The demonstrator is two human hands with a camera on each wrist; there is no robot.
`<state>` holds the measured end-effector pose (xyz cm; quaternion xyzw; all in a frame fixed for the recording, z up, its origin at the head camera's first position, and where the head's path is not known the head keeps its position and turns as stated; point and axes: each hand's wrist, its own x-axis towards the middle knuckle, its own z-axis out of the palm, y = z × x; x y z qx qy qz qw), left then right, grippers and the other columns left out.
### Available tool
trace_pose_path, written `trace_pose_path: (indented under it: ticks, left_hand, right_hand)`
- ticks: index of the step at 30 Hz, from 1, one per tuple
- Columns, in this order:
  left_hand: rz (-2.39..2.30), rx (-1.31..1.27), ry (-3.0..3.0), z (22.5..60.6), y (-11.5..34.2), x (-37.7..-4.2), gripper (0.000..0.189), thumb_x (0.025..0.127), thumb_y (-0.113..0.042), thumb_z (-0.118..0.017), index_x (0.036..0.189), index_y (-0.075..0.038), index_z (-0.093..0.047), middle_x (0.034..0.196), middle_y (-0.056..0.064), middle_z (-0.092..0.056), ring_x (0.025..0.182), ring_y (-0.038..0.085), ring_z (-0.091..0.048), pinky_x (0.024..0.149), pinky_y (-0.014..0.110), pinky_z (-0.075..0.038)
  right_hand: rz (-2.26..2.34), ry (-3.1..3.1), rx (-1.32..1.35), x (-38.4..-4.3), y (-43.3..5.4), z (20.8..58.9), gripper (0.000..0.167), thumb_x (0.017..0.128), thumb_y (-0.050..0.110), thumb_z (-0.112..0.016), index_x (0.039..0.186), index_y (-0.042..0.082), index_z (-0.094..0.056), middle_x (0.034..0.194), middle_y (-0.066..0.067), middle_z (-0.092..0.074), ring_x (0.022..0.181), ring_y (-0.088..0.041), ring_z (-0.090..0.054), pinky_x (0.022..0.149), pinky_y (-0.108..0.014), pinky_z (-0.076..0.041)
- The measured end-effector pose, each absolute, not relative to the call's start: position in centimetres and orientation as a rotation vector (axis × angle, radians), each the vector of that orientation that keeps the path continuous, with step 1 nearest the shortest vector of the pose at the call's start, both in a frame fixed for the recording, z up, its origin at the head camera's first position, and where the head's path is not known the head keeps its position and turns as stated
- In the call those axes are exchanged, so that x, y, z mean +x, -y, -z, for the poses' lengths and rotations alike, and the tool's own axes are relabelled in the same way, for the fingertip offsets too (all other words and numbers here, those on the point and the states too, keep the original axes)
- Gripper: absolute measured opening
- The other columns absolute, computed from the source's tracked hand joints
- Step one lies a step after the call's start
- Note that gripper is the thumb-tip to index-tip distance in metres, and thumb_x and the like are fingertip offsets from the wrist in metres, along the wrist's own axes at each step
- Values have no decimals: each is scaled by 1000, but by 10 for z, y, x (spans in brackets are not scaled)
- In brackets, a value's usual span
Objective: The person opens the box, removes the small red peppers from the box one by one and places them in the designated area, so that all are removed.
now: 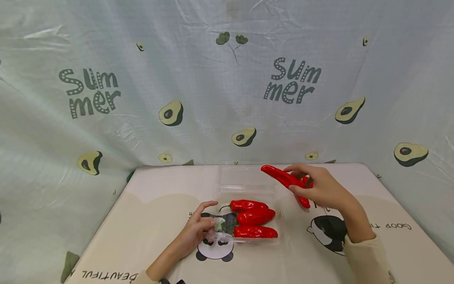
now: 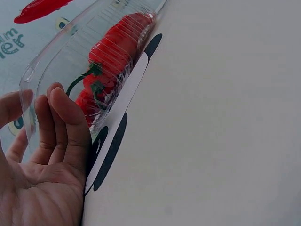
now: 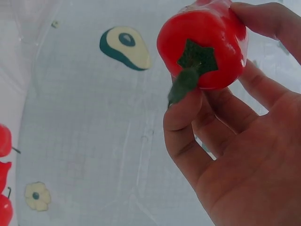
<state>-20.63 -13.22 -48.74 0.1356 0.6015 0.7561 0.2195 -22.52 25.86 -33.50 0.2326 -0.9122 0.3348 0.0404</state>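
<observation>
The pale, panda-printed tabletop [image 1: 142,232] leaves room either side of the open clear plastic container [image 1: 257,240]. The left hand [image 1: 195,228] bends at the container's left end; whether it pinches, I cannot tell. The right hand [image 1: 320,185], raised right of the container, pinches a long glossy red pepper [image 1: 278,176]; three red peppers [image 1: 256,216] lie inside. Only the right wrist view shows the held pepper's green stem [image 3: 184,84].

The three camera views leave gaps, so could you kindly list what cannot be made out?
Head: green stem of held glossy red pepper, hidden by right hand.
Head: dark object by beige left sleeve, cut off at bottom.
Right wrist: three shiny red peppers, cut off by left edge.
</observation>
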Motion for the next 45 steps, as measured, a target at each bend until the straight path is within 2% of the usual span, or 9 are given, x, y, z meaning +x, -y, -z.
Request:
trace_pose_path:
  ticks: [6,14,27,35,45]
  left_hand:
    - [-2090,374,-1673,489,132,-206,64,102,-10,-54,159,-11,-22,72,-9,-59,63,6,-55,63,23,-51]
    - [-2097,375,-1665,489,131,-207,64,102,-9,-54,159,-10,-23,72,-9,-60,63,6,-55,62,23,-50]
    - [-2103,384,-1673,489,132,-206,63,102,-9,-53,158,-11,-23,71,-10,-59,63,6,-55,63,23,-50]
    - [-2110,411,-1675,491,132,-207,61,103,-9,-53,157,-12,-26,72,-10,-58,65,6,-54,63,23,-49]
    - [-2094,406,-1701,490,131,-208,62,103,-10,-53,158,-12,-24,71,-11,-57,66,6,-53,64,23,-49]
  right_hand:
    - [-1043,2812,652,-225,-264,334,47,91,19,-77,135,16,-61,117,-10,-71,88,-22,-64,64,-28,-58]
    - [-1062,2806,646,-227,-271,339,44,94,20,-74,136,16,-61,116,-11,-71,79,-20,-65,58,-30,-57]
    - [-1084,2818,646,-233,-276,344,44,93,18,-75,134,14,-60,115,-14,-70,78,-23,-65,54,-30,-57]
    - [-1056,2874,636,-239,-274,347,41,94,20,-74,133,15,-62,117,-11,-71,85,-24,-64,65,-30,-58]
    - [-1077,2888,602,-241,-274,350,43,93,20,-75,133,15,-62,118,-13,-70,86,-24,-64,64,-31,-58]
